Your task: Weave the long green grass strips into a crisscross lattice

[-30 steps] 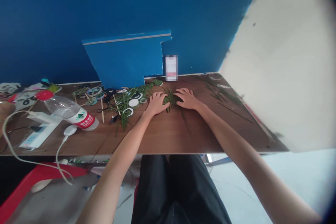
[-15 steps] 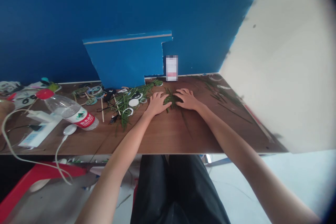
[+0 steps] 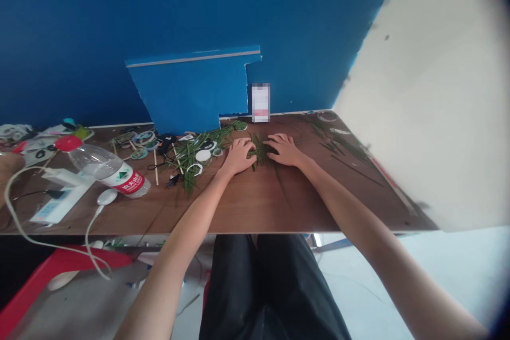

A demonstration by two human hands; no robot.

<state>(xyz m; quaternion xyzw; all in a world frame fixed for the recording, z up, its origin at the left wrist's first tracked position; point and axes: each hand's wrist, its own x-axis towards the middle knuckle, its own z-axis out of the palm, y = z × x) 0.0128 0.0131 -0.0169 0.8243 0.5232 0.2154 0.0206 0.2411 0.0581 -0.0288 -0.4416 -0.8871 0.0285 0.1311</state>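
Observation:
Green grass-like strips [image 3: 258,150] lie in a small bundle, seemingly interlaced, on the brown table between my hands. My left hand [image 3: 238,157] rests at their left side, fingers spread and thumb over the strips' edge. From the right, my right hand [image 3: 284,151] reaches over with its fingers apart, the tips touching or nearly touching the strips. Neither hand is closed round anything. The parts of the strips beneath my fingers are hidden.
Left of my hands is a pile of loose green blades [image 3: 191,170] with white rings and sticks. Farther left are a water bottle [image 3: 115,170], a power strip [image 3: 59,204] and a white cable. A phone-like card [image 3: 261,103] leans on the blue wall. More blades [image 3: 338,141] lie right.
My left thumb has drawn back slightly to the left, baring a little more of the green strips. My right hand stays nearly still.

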